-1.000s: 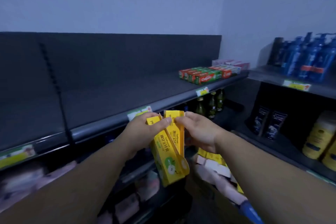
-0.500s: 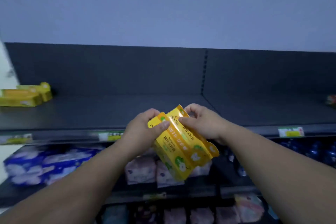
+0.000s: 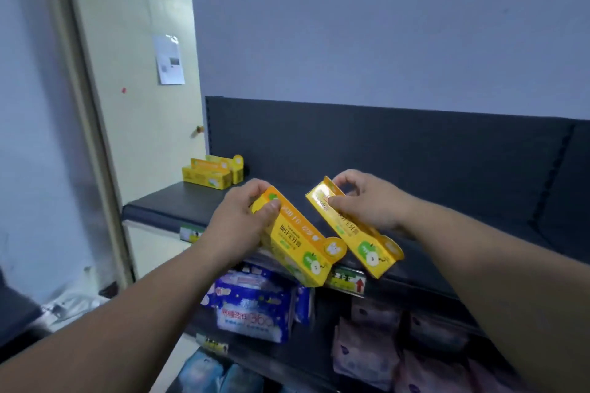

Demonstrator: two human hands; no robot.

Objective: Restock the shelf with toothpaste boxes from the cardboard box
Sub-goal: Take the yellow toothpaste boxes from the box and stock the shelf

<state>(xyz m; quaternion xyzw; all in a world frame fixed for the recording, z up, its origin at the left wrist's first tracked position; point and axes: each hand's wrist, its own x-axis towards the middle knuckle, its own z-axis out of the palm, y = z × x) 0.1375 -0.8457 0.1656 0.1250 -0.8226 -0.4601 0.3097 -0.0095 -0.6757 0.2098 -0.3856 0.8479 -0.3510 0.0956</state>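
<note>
the left hand (image 3: 242, 220) is gripping the left box (image 3: 297, 244) by its far end, thumb lying on the top face and fingers curling round the end; a second yellow box seems to be pressing up under it, though how many it is holding is not telling clearly. the right hand (image 3: 367, 204) is pinching the right box (image 3: 357, 233) the same way, thumb on top, fingers hooking over the far end. the two toothpaste boxes are hanging just beside each other, apart, over the front edge of the shelf (image 3: 178, 204), above its price label (image 3: 346, 279). both are lying with their long axes slanting from the gripped ends, far and left, down to the free tabbed ends, near and right, so they are crossing the front edge at an angle. the stocked boxes (image 3: 207, 174) are sitting at the shelf's far left corner against the back panel, with their long sides running roughly along the shelf. that row is lying ahead and to the left of both hands, and the left hand is the nearer one. judging from this, the left box is likely going in first, and it is needing a turn so its length is lining up with the row before it is setting down beside it. the cardboard box is not showing in this view.
</note>
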